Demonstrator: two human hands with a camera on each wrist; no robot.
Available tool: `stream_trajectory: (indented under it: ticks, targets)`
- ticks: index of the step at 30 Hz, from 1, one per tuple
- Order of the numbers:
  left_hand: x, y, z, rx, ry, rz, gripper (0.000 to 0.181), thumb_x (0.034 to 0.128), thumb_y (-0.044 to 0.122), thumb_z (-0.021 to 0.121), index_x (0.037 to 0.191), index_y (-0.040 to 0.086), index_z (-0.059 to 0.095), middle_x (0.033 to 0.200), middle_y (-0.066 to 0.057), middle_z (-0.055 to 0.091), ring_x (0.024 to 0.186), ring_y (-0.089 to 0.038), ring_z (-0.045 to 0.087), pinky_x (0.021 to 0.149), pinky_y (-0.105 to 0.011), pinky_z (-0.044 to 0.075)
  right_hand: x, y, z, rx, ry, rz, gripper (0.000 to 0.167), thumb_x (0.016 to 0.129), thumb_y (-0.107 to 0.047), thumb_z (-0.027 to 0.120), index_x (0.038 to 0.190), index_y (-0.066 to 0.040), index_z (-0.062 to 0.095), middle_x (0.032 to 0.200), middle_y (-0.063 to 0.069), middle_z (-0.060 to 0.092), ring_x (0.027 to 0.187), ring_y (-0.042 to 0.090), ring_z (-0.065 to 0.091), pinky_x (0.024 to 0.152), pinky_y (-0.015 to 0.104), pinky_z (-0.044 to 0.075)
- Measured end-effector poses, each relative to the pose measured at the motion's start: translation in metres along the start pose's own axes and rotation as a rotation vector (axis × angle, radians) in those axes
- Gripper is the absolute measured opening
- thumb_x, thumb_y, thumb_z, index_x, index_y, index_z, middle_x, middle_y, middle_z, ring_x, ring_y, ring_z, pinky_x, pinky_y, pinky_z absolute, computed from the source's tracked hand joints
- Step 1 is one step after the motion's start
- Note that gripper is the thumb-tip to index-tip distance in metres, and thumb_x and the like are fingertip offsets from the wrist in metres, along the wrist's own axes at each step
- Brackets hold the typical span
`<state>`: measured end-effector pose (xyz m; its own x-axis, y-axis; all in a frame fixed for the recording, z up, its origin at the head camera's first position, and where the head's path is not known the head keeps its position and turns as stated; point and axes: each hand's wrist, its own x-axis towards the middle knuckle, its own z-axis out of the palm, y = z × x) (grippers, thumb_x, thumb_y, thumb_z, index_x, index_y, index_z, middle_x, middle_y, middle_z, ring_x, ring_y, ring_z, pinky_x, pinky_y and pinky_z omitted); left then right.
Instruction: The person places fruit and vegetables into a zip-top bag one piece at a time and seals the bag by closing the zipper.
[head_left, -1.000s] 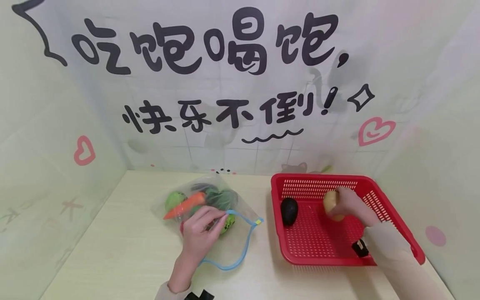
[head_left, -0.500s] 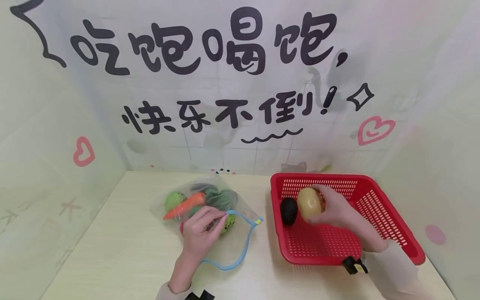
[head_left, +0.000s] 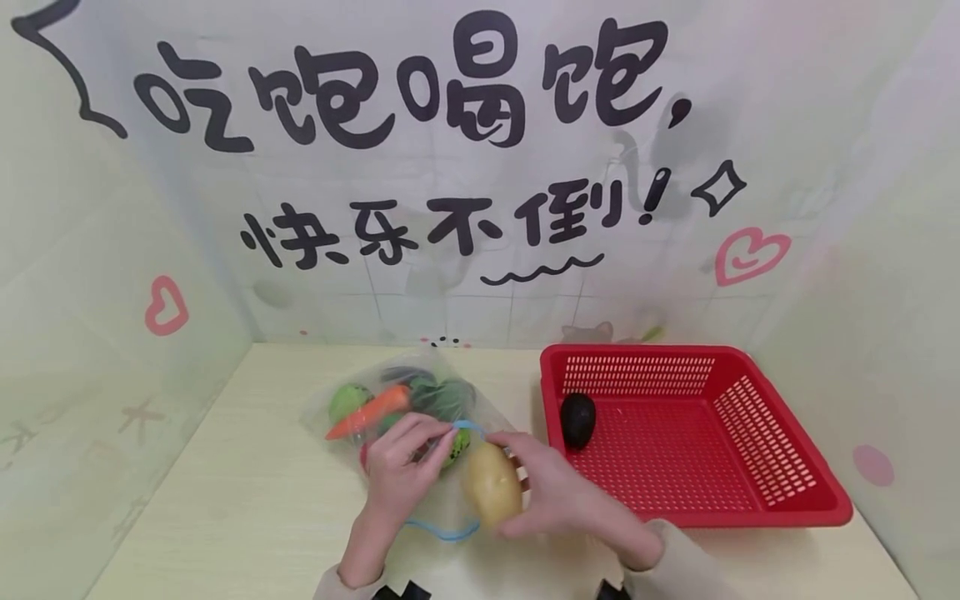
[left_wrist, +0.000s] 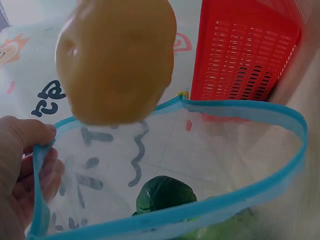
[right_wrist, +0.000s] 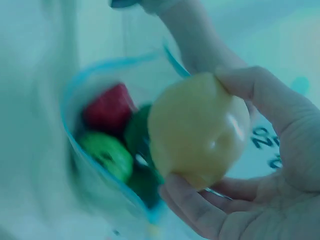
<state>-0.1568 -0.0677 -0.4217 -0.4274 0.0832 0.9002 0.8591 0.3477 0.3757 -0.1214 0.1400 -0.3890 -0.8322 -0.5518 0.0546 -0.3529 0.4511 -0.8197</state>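
Note:
A potato [head_left: 492, 485], smooth and yellow-brown, is gripped between the thumb and fingers of my right hand [head_left: 558, 492]. It hangs over the mouth of a clear zip bag [left_wrist: 115, 165] with a blue rim. My left hand [head_left: 405, 458] pinches that rim at one side, and the bag stands open. Through the plastic I see an orange carrot [head_left: 369, 412], a round green vegetable [head_left: 349, 402] and dark green pieces [head_left: 450, 398]. In the right wrist view a red item [right_wrist: 109, 107] and a light green one [right_wrist: 107, 155] lie inside the bag.
To the right stands a red perforated basket [head_left: 795, 504] holding one dark, egg-shaped item [head_left: 578, 420] at its left wall. The pale table [head_left: 202, 500] meets a printed backdrop [head_left: 435, 308] behind and at both sides.
My right hand has carried the potato out of the red basket, leftward to the bag's mouth. My left hand keeps its hold on the rim.

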Motion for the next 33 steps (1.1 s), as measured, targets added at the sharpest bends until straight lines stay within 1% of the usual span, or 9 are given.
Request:
stream_trajectory:
  ticks: [3,8,12,16,20,23,27,31,33]
  targets:
    - [0.0,0.0,0.0,0.006,0.008,0.001,0.024,0.0897,0.018,0.064,0.075,0.0,0.07,0.071,-0.007,0.063,0.052,-0.011,0.054,0.045,-0.016,0.044,0.011,0.006,0.025,0.019,0.086,-0.072,0.086,0.064,-0.013,0.083,0.135,0.005,0.038,0.125,0.014,0.048,0.099,0.024,0.052,0.071,0.02,0.052]
    - [0.001,0.0,0.0,0.016,0.023,0.021,0.024,0.0896,0.018,0.064,0.075,0.0,0.07,0.072,-0.007,0.063,0.052,-0.012,0.054,0.045,-0.016,0.044,0.02,0.017,0.066,-0.037,0.318,-0.219,0.091,0.061,-0.011,0.084,0.136,0.003,0.035,0.129,0.015,0.045,0.104,0.023,0.052,0.073,0.019,0.051]
    - [0.0,-0.001,0.0,0.028,0.027,0.027,0.026,0.0907,0.02,0.063,0.075,0.0,0.07,0.072,-0.008,0.064,0.053,-0.013,0.056,0.047,-0.016,0.045,0.023,0.021,0.087,-0.101,0.416,-0.341,0.096,0.058,-0.011,0.084,0.139,0.001,0.032,0.132,0.015,0.043,0.108,0.021,0.051,0.075,0.016,0.05]
    - [-0.001,-0.002,0.001,0.026,0.026,0.024,0.026,0.0905,0.02,0.063,0.075,0.0,0.07,0.072,-0.008,0.064,0.054,-0.014,0.056,0.048,-0.017,0.046,0.028,0.022,0.094,-0.107,0.42,-0.351,0.095,0.061,-0.012,0.082,0.141,-0.003,0.031,0.132,0.012,0.043,0.108,0.018,0.049,0.077,0.016,0.049]
    - [-0.001,-0.002,0.001,0.018,0.021,0.027,0.024,0.0896,0.018,0.064,0.076,0.0,0.07,0.073,-0.008,0.065,0.058,-0.018,0.06,0.054,-0.019,0.049,0.04,0.025,0.094,-0.081,0.408,-0.352,0.087,0.064,-0.01,0.081,0.138,-0.003,0.035,0.127,0.01,0.046,0.102,0.016,0.05,0.076,0.019,0.05]
    - [-0.001,-0.002,0.001,0.011,0.024,0.039,0.023,0.0892,0.017,0.065,0.076,-0.001,0.071,0.075,-0.01,0.065,0.062,-0.021,0.063,0.06,-0.021,0.052,0.051,0.026,0.093,-0.098,0.395,-0.347,0.084,0.065,-0.01,0.08,0.136,-0.002,0.037,0.129,0.012,0.047,0.108,0.02,0.05,0.086,0.027,0.049]
    - [0.0,-0.002,0.001,0.008,0.037,0.057,0.023,0.0894,0.018,0.065,0.076,0.0,0.071,0.075,-0.01,0.066,0.06,-0.019,0.061,0.055,-0.02,0.05,0.065,0.024,0.09,-0.172,0.384,-0.323,0.087,0.069,-0.013,0.079,0.14,0.005,0.032,0.138,0.022,0.041,0.121,0.029,0.046,0.099,0.036,0.042]
    - [0.001,-0.003,0.002,0.018,0.048,0.079,0.025,0.0899,0.02,0.064,0.075,0.001,0.07,0.072,-0.008,0.064,0.055,-0.015,0.056,0.05,-0.019,0.046,0.073,0.023,0.088,-0.21,0.383,-0.304,0.088,0.074,-0.011,0.076,0.141,0.012,0.023,0.124,0.022,0.052,0.107,0.026,0.056,0.089,0.032,0.049]
    - [0.003,-0.003,0.002,0.021,0.052,0.089,0.026,0.0902,0.02,0.064,0.074,0.001,0.07,0.071,-0.007,0.064,0.054,-0.015,0.055,0.049,-0.019,0.045,0.076,0.023,0.088,-0.218,0.379,-0.278,0.078,0.078,-0.008,0.072,0.138,0.014,0.027,0.111,0.017,0.059,0.095,0.02,0.059,0.079,0.026,0.051]
